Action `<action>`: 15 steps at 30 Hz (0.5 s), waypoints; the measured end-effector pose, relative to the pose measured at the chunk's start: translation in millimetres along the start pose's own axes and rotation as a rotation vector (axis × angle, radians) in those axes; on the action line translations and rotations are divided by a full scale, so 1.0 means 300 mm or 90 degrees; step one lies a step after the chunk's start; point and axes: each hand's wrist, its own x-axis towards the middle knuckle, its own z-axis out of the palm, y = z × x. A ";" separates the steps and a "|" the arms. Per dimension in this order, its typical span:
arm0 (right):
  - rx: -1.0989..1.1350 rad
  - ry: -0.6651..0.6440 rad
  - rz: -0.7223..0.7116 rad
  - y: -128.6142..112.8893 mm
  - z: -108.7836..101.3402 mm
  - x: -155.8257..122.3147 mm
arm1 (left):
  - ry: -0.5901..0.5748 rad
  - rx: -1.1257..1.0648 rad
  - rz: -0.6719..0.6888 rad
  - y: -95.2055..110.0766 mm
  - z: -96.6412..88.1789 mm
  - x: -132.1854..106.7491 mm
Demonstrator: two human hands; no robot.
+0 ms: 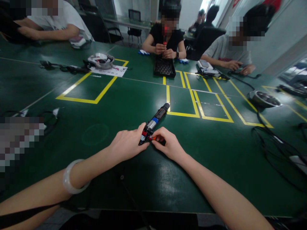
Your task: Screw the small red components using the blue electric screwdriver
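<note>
A slim black device [155,118] with a silver cylinder, a blue band and red parts lies at a slant on the green table in front of me. Its lower end is between the thumb and fingers of my left hand [128,141], which are closed on it. My right hand [168,143] pinches a small orange-red piece [154,138] against the device's lower right side. What exactly that piece is cannot be made out, as the fingers partly cover it. A pale bangle [69,179] circles my left wrist.
Yellow tape outlines [183,114] mark the green table [134,94]. A black tray [165,75] stands at the far side, before a person with a red-handled tool. Black cables [266,143] and a round metal part [266,99] lie right; a silver ring-shaped object [102,60] sits back left.
</note>
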 end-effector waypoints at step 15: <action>-0.132 -0.044 -0.043 0.006 0.009 0.000 | 0.013 -0.003 0.013 0.006 0.001 -0.009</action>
